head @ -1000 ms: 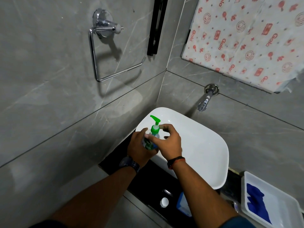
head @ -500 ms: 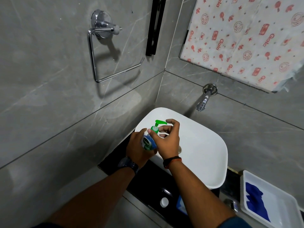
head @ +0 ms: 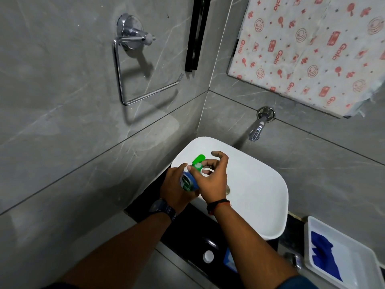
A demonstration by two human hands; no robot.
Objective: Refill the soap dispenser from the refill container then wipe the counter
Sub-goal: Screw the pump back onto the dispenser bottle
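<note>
The soap dispenser point(head: 188, 181) has tipped over further. The left hand point(head: 174, 188) wraps its likely light, slick body, and the right hand point(head: 210, 184) pinches the pump collar point(head: 198, 166).

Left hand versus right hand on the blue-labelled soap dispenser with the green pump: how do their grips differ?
The left hand wraps the body of the blue-labelled soap dispenser; the right hand pinches its green pump top, other fingers lifted. The left wrist carries a dark watch; the right wrist a thin dark-and-red band. Both hold the one bottle at the edge of the white basin.
</note>
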